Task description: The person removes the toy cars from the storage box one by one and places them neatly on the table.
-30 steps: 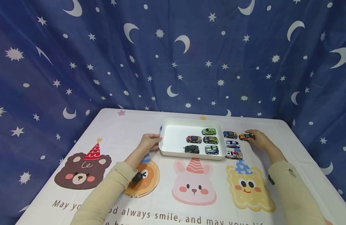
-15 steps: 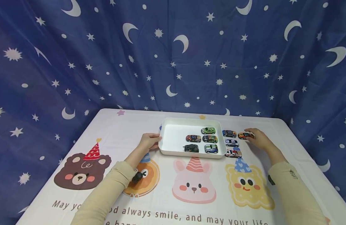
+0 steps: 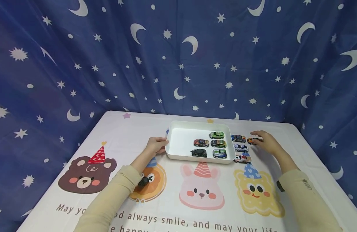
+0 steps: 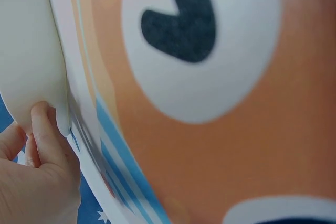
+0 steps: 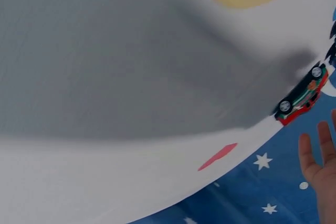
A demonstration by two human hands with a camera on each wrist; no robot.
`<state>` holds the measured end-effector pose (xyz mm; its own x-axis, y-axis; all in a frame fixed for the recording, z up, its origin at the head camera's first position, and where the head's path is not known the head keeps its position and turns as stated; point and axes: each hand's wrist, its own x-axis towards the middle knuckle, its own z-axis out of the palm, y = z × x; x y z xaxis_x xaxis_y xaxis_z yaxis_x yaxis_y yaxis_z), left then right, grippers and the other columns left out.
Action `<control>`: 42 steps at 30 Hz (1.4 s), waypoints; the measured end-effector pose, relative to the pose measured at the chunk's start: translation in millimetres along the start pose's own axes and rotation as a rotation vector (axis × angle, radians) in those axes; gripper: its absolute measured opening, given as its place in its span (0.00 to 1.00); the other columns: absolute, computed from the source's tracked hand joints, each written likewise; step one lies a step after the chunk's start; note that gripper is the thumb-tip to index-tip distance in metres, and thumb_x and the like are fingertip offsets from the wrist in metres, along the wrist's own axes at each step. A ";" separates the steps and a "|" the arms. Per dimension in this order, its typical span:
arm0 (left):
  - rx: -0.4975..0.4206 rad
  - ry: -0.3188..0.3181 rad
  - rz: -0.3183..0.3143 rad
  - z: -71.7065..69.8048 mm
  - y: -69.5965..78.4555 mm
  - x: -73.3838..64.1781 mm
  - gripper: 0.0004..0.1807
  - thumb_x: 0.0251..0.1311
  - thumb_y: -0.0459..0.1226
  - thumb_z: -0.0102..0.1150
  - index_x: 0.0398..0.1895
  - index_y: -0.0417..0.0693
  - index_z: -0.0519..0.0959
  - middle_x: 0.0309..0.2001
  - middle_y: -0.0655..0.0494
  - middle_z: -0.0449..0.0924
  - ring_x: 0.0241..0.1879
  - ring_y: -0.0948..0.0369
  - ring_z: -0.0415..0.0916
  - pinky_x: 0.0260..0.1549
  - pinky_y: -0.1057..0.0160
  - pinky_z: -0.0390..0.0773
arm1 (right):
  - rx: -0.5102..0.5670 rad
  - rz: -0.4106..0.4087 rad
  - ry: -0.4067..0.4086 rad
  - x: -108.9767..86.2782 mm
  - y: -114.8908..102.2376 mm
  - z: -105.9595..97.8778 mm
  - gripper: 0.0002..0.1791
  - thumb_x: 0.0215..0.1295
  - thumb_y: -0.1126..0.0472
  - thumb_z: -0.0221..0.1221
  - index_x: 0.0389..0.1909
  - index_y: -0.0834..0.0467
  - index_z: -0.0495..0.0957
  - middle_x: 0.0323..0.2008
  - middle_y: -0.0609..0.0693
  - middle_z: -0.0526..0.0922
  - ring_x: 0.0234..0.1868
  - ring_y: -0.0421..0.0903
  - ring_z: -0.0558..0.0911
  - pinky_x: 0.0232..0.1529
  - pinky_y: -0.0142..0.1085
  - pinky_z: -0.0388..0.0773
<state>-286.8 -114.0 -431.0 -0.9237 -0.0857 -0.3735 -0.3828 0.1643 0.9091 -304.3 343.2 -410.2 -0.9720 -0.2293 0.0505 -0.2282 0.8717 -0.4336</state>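
Note:
My left hand [image 3: 155, 146] holds the left wall of a white tray [image 3: 179, 138]; in the left wrist view the left fingers [image 4: 47, 135] pinch the tray wall [image 4: 31, 61]. Inside the tray, toward its right, stand several toy cars, among them a green one [image 3: 216, 135], a red-and-black one [image 3: 201, 143] and a black one [image 3: 199, 153]. My right hand [image 3: 266, 141] is over a red-orange toy car [image 3: 250, 141] on the table, partly covering it. In the right wrist view, the right hand's fingers [image 5: 326, 142] are spread, apart from that car [image 5: 304, 97].
Against the tray's right side sit a dark blue toy car [image 3: 238, 138], a white one [image 3: 241, 148] and a white-and-red one [image 3: 243, 159]. A printed cloth [image 3: 155, 219] covers the table. Behind it hangs a blue star-patterned curtain [image 3: 155, 64].
The right fingers have loosened from the red-orange car and lifted slightly, leaving it on the table beside the dark blue one. The left hand keeps its hold on the tray.

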 end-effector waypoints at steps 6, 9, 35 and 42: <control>0.004 0.012 -0.005 -0.6 -2.3 -0.5 0.18 0.61 0.35 0.59 0.55 0.40 0.76 0.51 0.40 0.79 0.22 0.69 0.77 0.25 0.74 0.82 | 0.020 -0.066 0.023 -0.1 -11.9 2.8 0.20 0.66 0.65 0.55 0.56 0.71 0.71 0.56 0.72 0.71 0.60 0.69 0.66 0.60 0.63 0.66; -0.003 0.012 0.000 -1.4 -1.7 -0.2 0.18 0.62 0.35 0.58 0.55 0.39 0.76 0.51 0.39 0.79 0.21 0.69 0.76 0.24 0.74 0.82 | 0.027 -0.081 0.031 -0.1 -19.4 3.7 0.19 0.65 0.67 0.55 0.55 0.71 0.71 0.56 0.72 0.71 0.60 0.69 0.67 0.61 0.63 0.65; -0.002 0.009 -0.008 -4.5 0.6 -1.9 0.18 0.62 0.36 0.58 0.55 0.41 0.76 0.49 0.42 0.80 0.24 0.69 0.76 0.24 0.75 0.81 | 0.031 -0.265 0.025 7.5 -85.7 17.9 0.18 0.64 0.67 0.57 0.55 0.67 0.74 0.54 0.67 0.75 0.57 0.65 0.72 0.58 0.59 0.71; 0.010 -0.004 -0.005 -0.4 2.9 -2.6 0.18 0.62 0.35 0.58 0.54 0.39 0.76 0.48 0.42 0.81 0.23 0.69 0.76 0.22 0.75 0.80 | 0.046 -0.273 0.024 4.4 -95.8 23.8 0.19 0.64 0.66 0.57 0.55 0.66 0.74 0.55 0.65 0.75 0.57 0.64 0.73 0.57 0.58 0.73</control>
<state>-285.5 -113.7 -427.3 -0.9216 -0.0831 -0.3790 -0.3879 0.1734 0.9052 -285.3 248.4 -389.8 -0.8761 -0.4422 0.1921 -0.4796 0.7586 -0.4410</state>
